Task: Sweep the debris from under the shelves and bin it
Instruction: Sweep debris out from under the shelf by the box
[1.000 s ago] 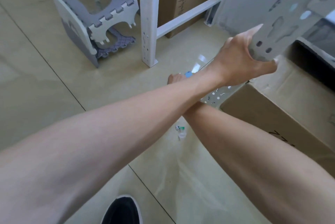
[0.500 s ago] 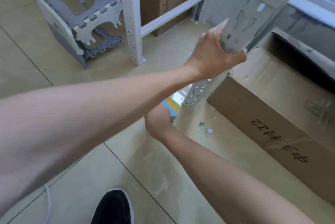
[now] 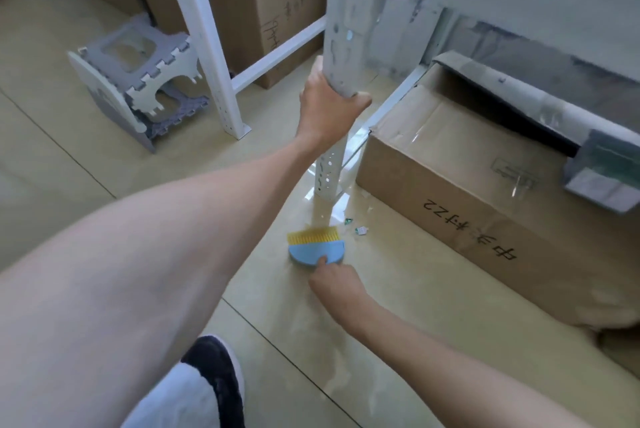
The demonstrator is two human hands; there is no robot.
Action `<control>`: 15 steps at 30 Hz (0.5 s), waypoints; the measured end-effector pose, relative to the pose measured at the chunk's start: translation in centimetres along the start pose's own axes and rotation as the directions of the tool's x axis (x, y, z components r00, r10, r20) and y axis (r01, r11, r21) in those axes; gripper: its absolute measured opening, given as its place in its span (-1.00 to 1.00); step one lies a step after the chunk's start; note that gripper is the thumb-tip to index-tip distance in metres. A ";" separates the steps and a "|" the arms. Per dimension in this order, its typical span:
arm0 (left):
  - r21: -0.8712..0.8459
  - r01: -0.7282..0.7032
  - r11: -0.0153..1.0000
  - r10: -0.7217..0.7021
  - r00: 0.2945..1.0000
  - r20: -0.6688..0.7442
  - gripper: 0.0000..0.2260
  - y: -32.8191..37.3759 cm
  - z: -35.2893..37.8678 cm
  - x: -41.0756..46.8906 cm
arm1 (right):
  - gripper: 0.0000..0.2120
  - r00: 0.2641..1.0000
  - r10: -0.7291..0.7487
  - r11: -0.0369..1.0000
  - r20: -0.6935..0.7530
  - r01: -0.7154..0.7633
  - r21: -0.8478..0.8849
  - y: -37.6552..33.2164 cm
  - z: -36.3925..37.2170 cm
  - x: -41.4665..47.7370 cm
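Note:
My left hand (image 3: 327, 108) grips the grey-white upright post of the shelf (image 3: 341, 29) above the floor. My right hand (image 3: 334, 283) holds a small blue hand brush (image 3: 317, 251) with yellow bristles, its bristles on the tiled floor at the foot of the post. A few small scraps of debris (image 3: 360, 230), green and white, lie just right of the bristles, between the post and a cardboard box (image 3: 467, 185). No bin is in view.
A long cardboard box with handwriting lies under the shelf on the right. A folded grey-and-white step stool (image 3: 135, 84) leans left of a white shelf leg (image 3: 221, 81). Tall cardboard boxes (image 3: 277, 4) stand behind. My dark shoe (image 3: 214, 368) is at bottom centre.
My right hand has drawn back from under the shelf, so the blue brush now shows in front of the post. The view has risen and my left hand grips the post lower in frame.

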State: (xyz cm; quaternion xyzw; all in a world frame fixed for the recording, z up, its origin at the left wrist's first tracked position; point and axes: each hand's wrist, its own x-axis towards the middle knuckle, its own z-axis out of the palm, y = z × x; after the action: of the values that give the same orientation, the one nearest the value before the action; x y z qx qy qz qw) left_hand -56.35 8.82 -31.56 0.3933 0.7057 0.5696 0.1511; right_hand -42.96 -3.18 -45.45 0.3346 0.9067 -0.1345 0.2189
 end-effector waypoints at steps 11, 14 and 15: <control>-0.026 0.112 0.993 -0.115 0.979 -0.169 -0.62 0.6 2.0 -0.7 | -0.72 0.969 0.060 0.888 -0.240 0.058 0.456 -3.0 -6.3 -1.8; -0.037 0.100 0.994 -0.105 0.979 -0.176 -0.63 0.5 2.1 -0.7 | -0.83 0.993 0.072 0.695 -0.091 0.015 0.719 -3.6 -3.4 -1.3; -0.037 0.092 0.995 -0.098 0.979 -0.181 -0.63 0.4 2.1 -0.6 | -0.84 0.995 0.094 0.629 -0.022 -0.042 0.776 -3.5 -2.4 -1.2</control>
State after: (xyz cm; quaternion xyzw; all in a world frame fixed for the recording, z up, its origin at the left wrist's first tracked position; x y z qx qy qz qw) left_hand -54.46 9.83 -31.94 0.3031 0.7263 0.6055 0.1186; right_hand -45.19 -5.49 -42.49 0.4339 0.7541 -0.4920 0.0314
